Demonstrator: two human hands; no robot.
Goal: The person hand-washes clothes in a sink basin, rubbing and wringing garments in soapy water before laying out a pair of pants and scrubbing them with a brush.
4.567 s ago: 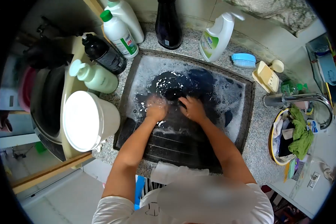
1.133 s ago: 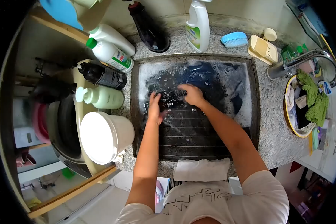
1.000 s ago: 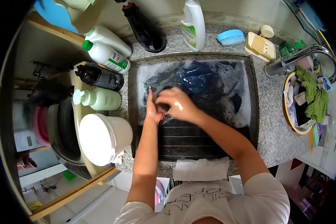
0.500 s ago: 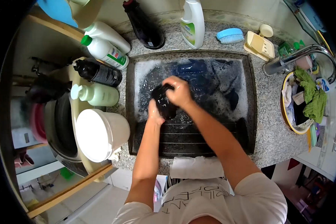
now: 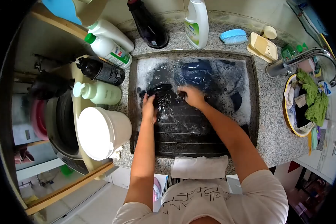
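Soapy water fills a stone sink (image 5: 252,93), with a ridged dark slope (image 5: 190,140) at its near side. My left hand (image 5: 149,108) grips a wet black cloth (image 5: 161,90) near the sink's left part. Right of it, my right hand (image 5: 192,96) is closed on a dark piece at the slope's upper edge, which seems to be part of the same cloth. Dark blue clothing (image 5: 198,72) floats behind my hands. A white folded cloth (image 5: 199,167) lies over the sink's front edge.
Bottles, among them a pale green pump bottle (image 5: 104,93), and a white bucket (image 5: 117,130) stand at the left. Behind are a white spray bottle (image 5: 198,28), a blue brush (image 5: 233,36) and a soap dish (image 5: 263,46). A faucet (image 5: 278,69) and a basin of clothes (image 5: 311,100) are at the right.
The black cloth, bunched and lifted between my hands half a second ago, is now lower and spread at the water. My hands have moved apart, the right one rightward and toward me.
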